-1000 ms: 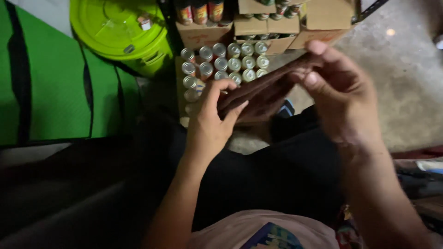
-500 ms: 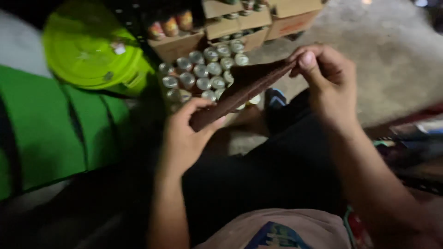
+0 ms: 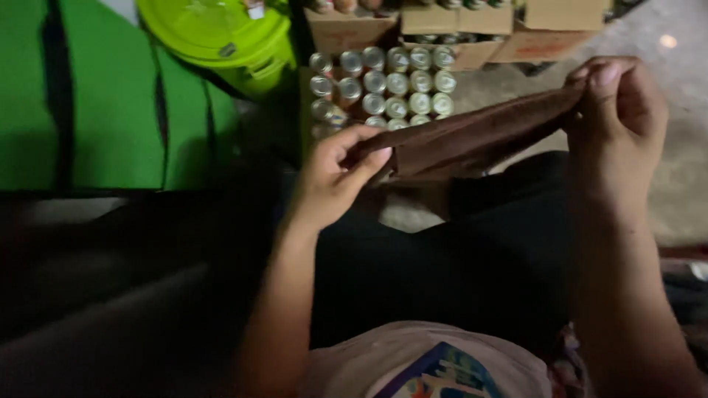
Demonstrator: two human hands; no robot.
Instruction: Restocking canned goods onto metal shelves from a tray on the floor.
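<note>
1. Nearest to the camera: a pale shirt with a colourful print, soft and rounded, above dark trousers on the lap.
2. Above the lap: a brown cloth, thin, matte and soft, stretched into a long narrow band between both hands, lower at the left end, higher at the right.
3. Left hand: fingers curled shut, thumb pressed on top, pinching the lower left end of the cloth.
4. Right hand: fingers bent down and closed, gripping the upper right end.
5. Compared with half a second ago: hands further apart, cloth pulled longer and flatter, less steep.
6. Behind the cloth: round metal cans with shiny tops, packed in rows in an open tray.
7. Further back: brown cardboard boxes, square and stiff.
8. Far left: a lime-green plastic container with a round lid, beside a flat green panel with dark stripes.
9. Far right: grey, rough floor.
</note>
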